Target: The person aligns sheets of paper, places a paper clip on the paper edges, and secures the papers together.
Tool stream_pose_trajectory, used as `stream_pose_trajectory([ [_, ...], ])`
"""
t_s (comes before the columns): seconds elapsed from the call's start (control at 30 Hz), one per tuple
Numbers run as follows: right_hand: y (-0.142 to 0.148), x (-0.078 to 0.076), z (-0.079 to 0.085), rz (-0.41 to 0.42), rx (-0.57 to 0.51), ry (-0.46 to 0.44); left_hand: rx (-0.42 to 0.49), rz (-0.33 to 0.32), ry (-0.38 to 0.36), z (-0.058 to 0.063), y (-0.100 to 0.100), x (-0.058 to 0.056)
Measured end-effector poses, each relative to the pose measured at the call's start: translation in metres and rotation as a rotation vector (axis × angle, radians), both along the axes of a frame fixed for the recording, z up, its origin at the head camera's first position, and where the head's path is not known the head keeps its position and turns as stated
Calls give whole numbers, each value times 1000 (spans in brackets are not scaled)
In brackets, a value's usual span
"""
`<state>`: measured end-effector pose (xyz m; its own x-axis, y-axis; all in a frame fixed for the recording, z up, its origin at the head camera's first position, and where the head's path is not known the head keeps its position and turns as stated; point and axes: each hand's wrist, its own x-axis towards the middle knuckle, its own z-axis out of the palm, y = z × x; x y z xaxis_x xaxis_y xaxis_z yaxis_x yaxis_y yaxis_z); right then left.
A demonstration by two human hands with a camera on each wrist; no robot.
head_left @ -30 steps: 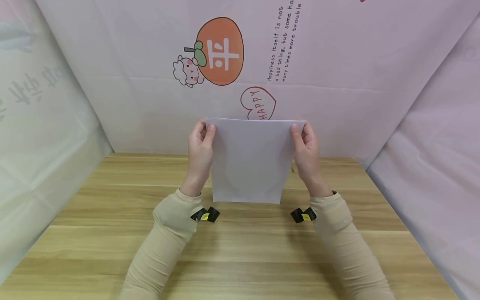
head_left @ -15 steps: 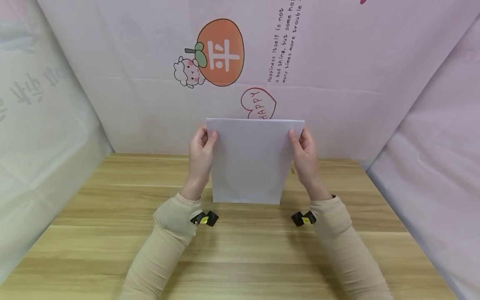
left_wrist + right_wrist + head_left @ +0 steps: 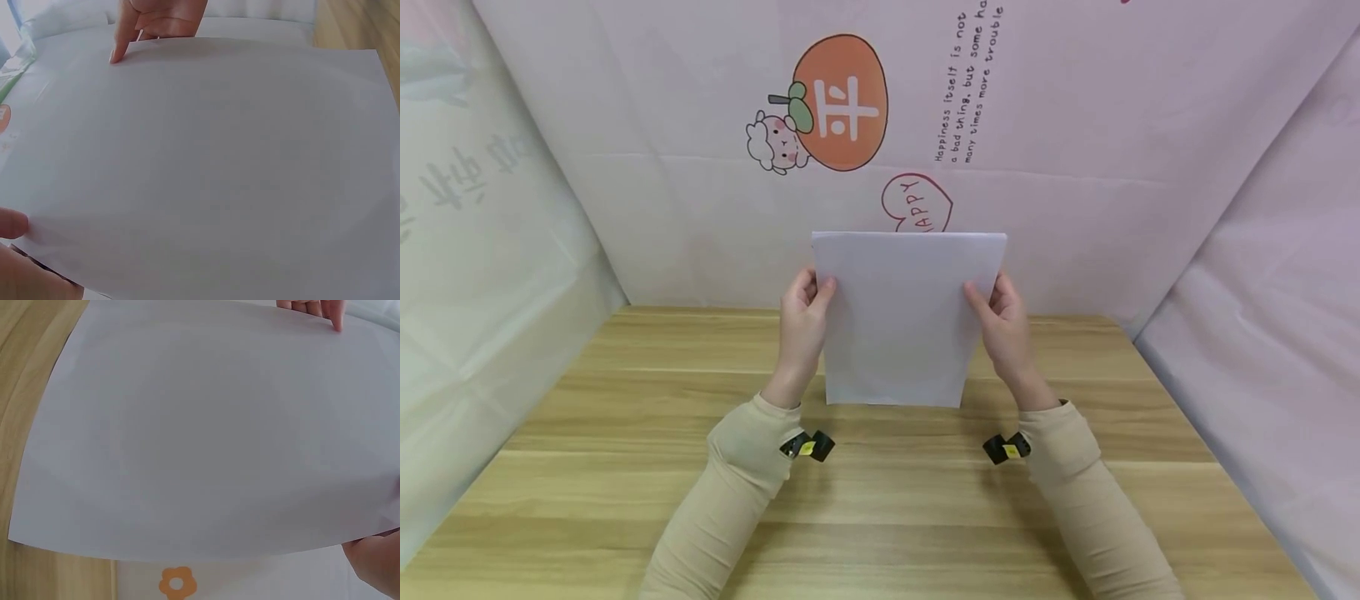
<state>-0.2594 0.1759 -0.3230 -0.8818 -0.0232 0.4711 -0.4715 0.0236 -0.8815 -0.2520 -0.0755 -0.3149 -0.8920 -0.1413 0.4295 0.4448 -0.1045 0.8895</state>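
Note:
White blank paper (image 3: 897, 325) stands upright in front of me, held between both hands. My left hand (image 3: 801, 330) grips its left edge, the thumb lying on the near face and the other fingers behind. On the opposite edge my right hand (image 3: 1007, 333) holds it the same way, a little below the top corner. In the left wrist view the paper (image 3: 212, 162) fills most of the picture and bows slightly. Whether it is one sheet or a thin stack, I cannot tell. Its bottom edge is at or just above the table.
A wood-grain table (image 3: 880, 517) lies beneath my arms. Behind it hangs a pale cloth backdrop (image 3: 1075, 108) with a printed orange fruit (image 3: 865, 62) and lettering. White cloth walls (image 3: 1262, 350) close off both sides. Small black cameras (image 3: 822, 446) sit on the wrists.
Both hands have slid down the paper's side edges, away from its top corners. The right thumb reaches further inward on the sheet. The paper's top edge has risen slightly.

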Motion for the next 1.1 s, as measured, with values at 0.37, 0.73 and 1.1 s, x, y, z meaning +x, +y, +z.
stream_pose_trajectory([
  [0.37,1,-2,-5,-15,10,10,-46,7,-3,-8,0,-1],
  [0.73,-2,1,-4,-77,10,31,-14,46,9,-9,5,-1],
  [1.1,-4,3,1,-97,13,66,14,39,9,-5,7,2],
])
